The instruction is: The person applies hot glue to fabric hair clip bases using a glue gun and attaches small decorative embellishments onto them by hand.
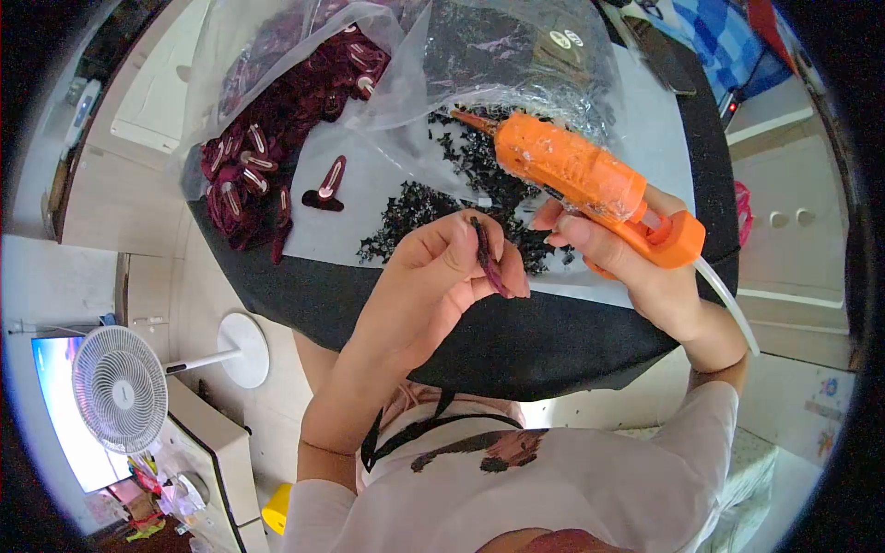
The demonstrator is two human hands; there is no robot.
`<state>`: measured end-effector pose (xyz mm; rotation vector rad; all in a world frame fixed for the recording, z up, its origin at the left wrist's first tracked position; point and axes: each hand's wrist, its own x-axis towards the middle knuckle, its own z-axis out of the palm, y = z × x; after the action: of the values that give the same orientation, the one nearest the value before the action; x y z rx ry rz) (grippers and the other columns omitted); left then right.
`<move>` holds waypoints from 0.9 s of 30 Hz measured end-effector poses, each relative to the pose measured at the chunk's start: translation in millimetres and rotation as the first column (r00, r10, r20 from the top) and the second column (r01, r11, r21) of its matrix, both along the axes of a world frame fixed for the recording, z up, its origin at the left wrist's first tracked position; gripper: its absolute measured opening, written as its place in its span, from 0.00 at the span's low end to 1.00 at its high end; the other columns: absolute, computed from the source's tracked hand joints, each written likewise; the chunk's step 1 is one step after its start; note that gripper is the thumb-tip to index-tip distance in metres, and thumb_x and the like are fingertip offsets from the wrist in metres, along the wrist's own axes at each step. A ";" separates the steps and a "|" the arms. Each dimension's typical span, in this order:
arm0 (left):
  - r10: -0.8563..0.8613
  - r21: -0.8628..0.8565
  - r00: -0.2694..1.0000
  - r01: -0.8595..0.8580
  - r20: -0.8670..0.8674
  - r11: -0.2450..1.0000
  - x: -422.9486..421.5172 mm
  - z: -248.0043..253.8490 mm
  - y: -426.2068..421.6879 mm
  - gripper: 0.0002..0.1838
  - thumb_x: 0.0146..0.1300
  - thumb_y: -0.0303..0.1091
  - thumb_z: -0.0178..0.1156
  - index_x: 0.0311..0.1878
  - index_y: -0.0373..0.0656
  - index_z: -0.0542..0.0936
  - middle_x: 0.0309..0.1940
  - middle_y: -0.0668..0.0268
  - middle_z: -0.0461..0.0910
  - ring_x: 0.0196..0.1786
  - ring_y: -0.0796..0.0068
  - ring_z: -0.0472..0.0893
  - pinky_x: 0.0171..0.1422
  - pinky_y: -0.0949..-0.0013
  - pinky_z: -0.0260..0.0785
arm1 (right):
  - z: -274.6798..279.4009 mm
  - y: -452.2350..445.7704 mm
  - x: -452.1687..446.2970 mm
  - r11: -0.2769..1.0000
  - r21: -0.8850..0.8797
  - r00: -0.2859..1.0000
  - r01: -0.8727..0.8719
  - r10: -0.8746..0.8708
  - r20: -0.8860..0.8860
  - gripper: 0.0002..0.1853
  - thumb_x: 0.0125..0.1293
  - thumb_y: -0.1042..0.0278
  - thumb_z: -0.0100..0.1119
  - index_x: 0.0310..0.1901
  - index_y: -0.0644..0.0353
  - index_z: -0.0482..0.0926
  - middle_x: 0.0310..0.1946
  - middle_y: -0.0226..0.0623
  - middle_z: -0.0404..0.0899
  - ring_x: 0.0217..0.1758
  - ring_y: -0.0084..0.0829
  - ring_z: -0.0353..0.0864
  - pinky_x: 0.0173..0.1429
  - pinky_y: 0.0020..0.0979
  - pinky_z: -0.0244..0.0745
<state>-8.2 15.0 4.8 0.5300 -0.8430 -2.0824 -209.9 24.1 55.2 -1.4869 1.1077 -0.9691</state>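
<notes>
My left hand (442, 267) pinches a dark maroon hair clip (487, 258), held upright over the table's front edge. In my right hand (627, 249) is an orange glue gun (576, 166), its nozzle pointing up and left, well apart from the clip. Small black pieces (415, 207) lie heaped on the white sheet (313, 230) behind my hands. A single maroon clip with a dark piece at its lower end (332, 182) rests on the sheet, left of the heap. Several more maroon clips (249, 175) are piled at the left, partly in a clear plastic bag (207, 120).
Another clear bag (516, 55) holds black pieces at the back. A white cord (728, 300) trails from the glue gun past my right wrist. A phone-like dark object (659, 55) lies back right. A white fan (123, 392) stands on the left beyond the black-covered table (516, 350).
</notes>
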 end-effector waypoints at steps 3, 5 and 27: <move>0.010 -0.020 1.000 -0.010 0.003 1.000 -0.9 -1.1 0.7 0.20 0.65 0.52 0.49 0.33 0.43 0.68 0.26 0.65 0.71 0.35 0.67 0.73 0.43 0.67 0.65 | 0.8 0.8 0.9 1.000 0.027 1.000 0.006 -0.006 0.009 0.17 0.61 0.68 0.59 0.50 0.67 0.74 0.40 0.39 0.80 0.41 0.24 0.78 0.48 0.24 0.74; 0.007 -0.030 1.000 -0.007 0.008 1.000 -0.8 -0.2 0.7 0.20 0.65 0.52 0.50 0.33 0.42 0.68 0.25 0.66 0.71 0.34 0.68 0.73 0.42 0.67 0.65 | -0.4 0.9 1.3 1.000 0.029 1.000 0.004 -0.004 0.014 0.18 0.61 0.67 0.59 0.50 0.67 0.73 0.40 0.39 0.80 0.42 0.24 0.78 0.48 0.24 0.73; 0.024 0.016 0.999 -0.023 -0.041 1.000 -0.6 -10.0 -4.6 0.21 0.67 0.51 0.46 0.34 0.40 0.71 0.29 0.62 0.74 0.35 0.69 0.75 0.44 0.66 0.67 | 0.3 -0.7 4.1 0.998 0.064 1.000 0.000 0.002 -0.024 0.20 0.60 0.66 0.61 0.52 0.67 0.73 0.40 0.39 0.80 0.42 0.24 0.79 0.47 0.24 0.73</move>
<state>-8.8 10.4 -5.1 0.5021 -0.7938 -2.0728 -205.9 23.3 55.6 -1.4502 1.1451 -0.9091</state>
